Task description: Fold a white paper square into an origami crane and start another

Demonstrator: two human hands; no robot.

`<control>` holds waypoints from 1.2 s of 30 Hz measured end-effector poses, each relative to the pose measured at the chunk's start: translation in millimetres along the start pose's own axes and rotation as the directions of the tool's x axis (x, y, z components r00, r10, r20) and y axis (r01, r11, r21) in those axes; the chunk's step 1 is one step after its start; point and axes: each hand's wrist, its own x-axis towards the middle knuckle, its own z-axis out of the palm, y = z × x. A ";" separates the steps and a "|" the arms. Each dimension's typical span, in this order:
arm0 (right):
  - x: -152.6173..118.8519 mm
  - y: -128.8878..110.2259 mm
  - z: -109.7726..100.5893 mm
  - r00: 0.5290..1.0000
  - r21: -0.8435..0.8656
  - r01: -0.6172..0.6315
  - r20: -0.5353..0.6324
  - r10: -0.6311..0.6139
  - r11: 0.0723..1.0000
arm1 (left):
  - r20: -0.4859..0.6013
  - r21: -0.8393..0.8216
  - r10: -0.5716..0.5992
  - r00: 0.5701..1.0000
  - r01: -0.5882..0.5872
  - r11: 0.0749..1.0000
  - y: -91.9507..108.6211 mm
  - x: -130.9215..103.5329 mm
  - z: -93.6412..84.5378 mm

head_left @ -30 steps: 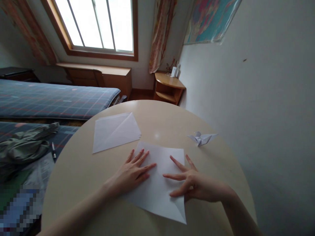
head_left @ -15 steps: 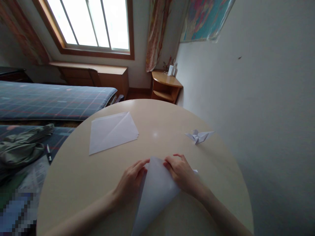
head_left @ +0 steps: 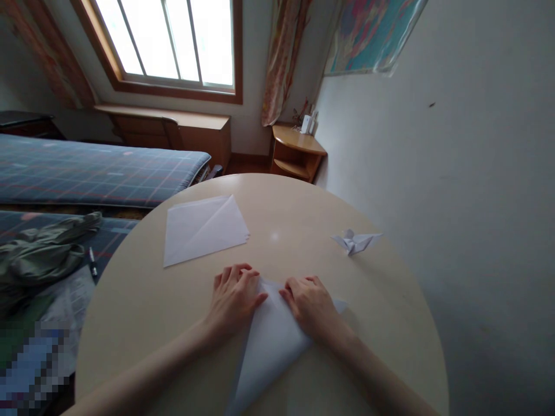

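Observation:
A folded sheet of white paper point(head_left: 277, 341) lies at the near side of the round table, its narrow end pointing toward me. My left hand point(head_left: 236, 300) is at its upper left corner, thumb on top and fingers bent over the edge. On the upper right part rests my right hand point(head_left: 314, 306), fingers curled and pressing the paper. A small pale tip of the sheet sticks out beyond the right wrist. What lies under the right palm is hidden.
A stack of white paper point(head_left: 203, 231) lies on the table point(head_left: 286, 202) at the far left. A folded paper crane point(head_left: 355, 242) stands at the right. Beds with plaid mattresses point(head_left: 95, 173) are on the left, and a wall point(head_left: 477, 202) runs along the right.
My left hand has moved up and now lies over the paper's top left corner with its thumb on it. The raised paper layer now lies flatter. The view has shifted slightly.

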 end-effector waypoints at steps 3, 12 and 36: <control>0.9 -1.0 -0.3 1.000 -0.016 0.000 -0.003 0.000 1.000 | 0.014 -0.012 -0.002 1.000 0.002 1.000 -1.4 2.1 3.1; -1.6 -1.6 -1.1 0.999 -0.037 -0.006 -0.050 0.004 0.999 | 0.049 -0.058 0.007 0.999 -0.004 0.998 -7.8 4.3 5.9; -8.0 2.4 -15.8 0.999 0.289 -0.019 -0.043 0.033 0.957 | 0.247 -0.635 -0.173 0.953 0.294 0.714 6.2 0.2 -0.2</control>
